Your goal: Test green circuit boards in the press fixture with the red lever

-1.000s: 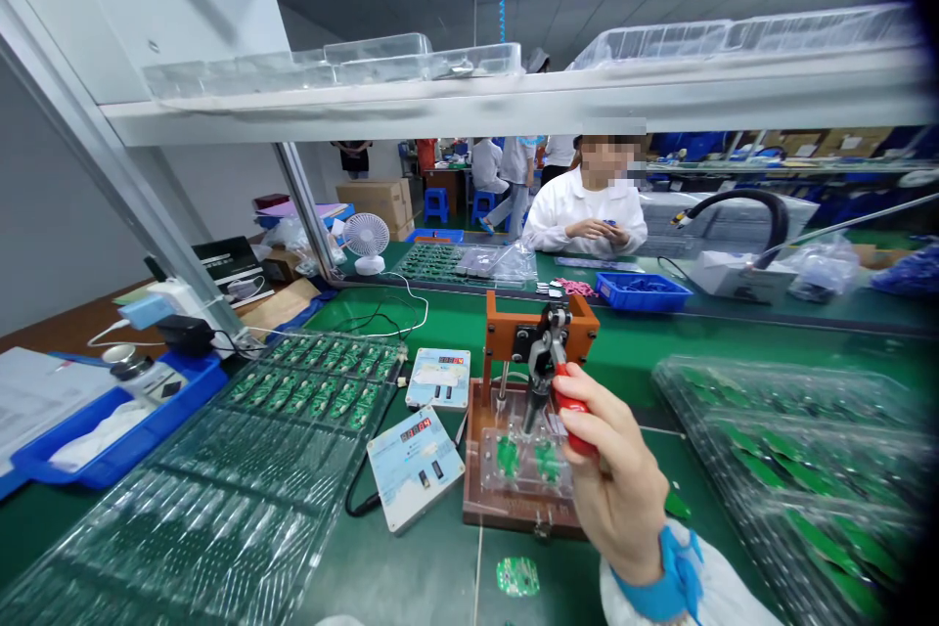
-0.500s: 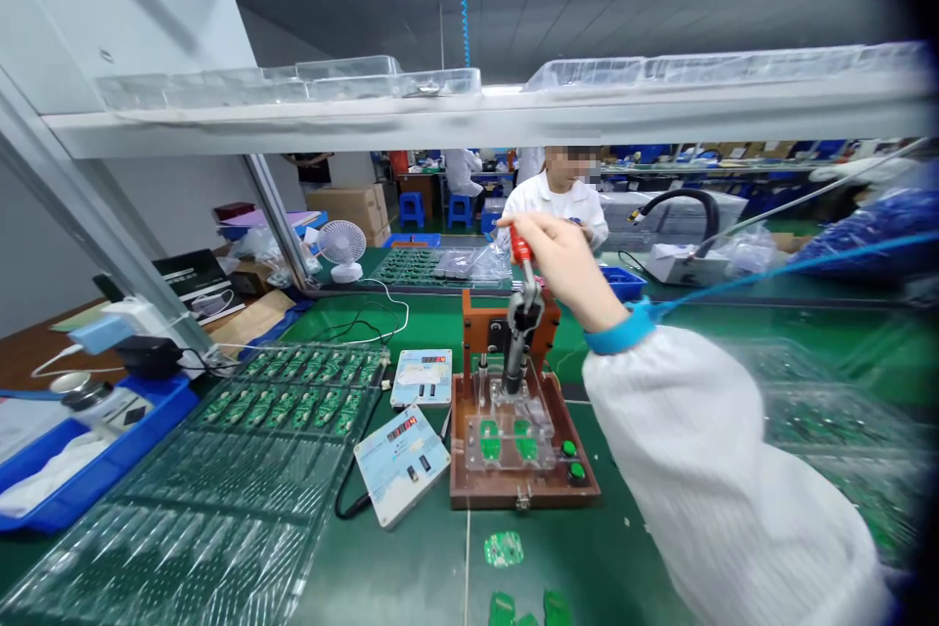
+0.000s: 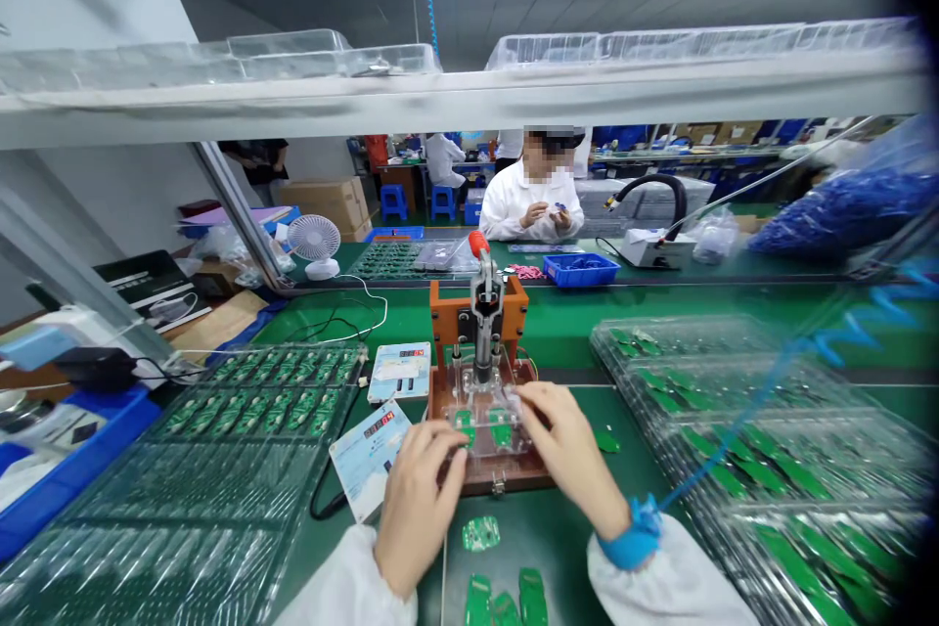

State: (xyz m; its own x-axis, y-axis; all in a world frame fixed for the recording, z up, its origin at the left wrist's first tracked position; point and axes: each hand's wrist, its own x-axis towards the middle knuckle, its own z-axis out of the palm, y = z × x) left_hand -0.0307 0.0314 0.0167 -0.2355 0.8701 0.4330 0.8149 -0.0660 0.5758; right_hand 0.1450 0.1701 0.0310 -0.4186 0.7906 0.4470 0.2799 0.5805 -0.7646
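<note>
while both hands rest at the brown test fixture with its clear acrylic plate (image 3: 480,469), the two small green circuit boards (image 3: 482,424) sit side by side in the nests under that plate, near the middle of the bench. the left hand (image 3: 418,499) has its fingers curled and narrow, fingertips touching the left board's edge; whether it actually pinches the board i cannot tell. the right hand (image 3: 568,450) lies along the fixture's right side with fingers fairly close together, tips at the right board, and again a firm grip is not visible. the red-knobbed toggle lever (image 3: 480,298) on the orange bracket stands upright and apart from both hands, so the press looks released.

as a judgement, the boards seem to be at the point of being seated or lifted out; which of the two cannot be told. just in front of the fixture, loose green boards (image 3: 506,597) and a round green board (image 3: 480,535) lie on the green mat (image 3: 558,548). left of it are two white meters with red digits (image 3: 381,411) and a clear blister tray of green boards (image 3: 271,401); right of it, more clear trays of boards (image 3: 734,421). across the bench, a person in a white coat (image 3: 532,201) works with their own hands.
</note>
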